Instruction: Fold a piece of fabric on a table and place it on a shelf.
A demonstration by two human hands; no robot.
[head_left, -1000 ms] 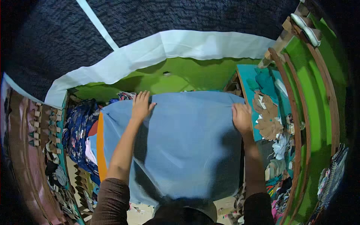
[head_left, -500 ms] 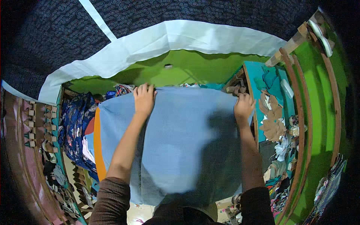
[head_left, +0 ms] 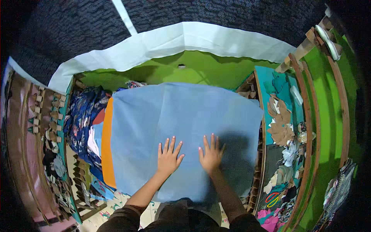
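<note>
A large light-blue cloth [head_left: 162,112] lies spread over the work surface in front of me, with a fold line running lengthwise down it. My left hand [head_left: 168,159] rests palm down on the cloth, left of its middle, fingers spread. Beside it to the right, my right hand [head_left: 211,156] lies flat on the same cloth with its fingers apart. Neither hand holds anything. An orange strip [head_left: 108,143] shows along the cloth's left side. Shadow darkens the cloth around and right of my right hand.
Dark-blue patterned fabric [head_left: 83,120] is heaped at the left. At right, a teal shelf [head_left: 261,77] carries brown cut-out pieces [head_left: 281,125], scraps and scissors with coloured handles [head_left: 273,198]. Wooden rails [head_left: 309,116] run along the green wall. A white-edged dark cloth [head_left: 185,34] hangs beyond.
Both hands have left the far edge of the blue cloth and come nearer to me and closer together. They now lie flat on it. The cloth's far edge appears smoother.
</note>
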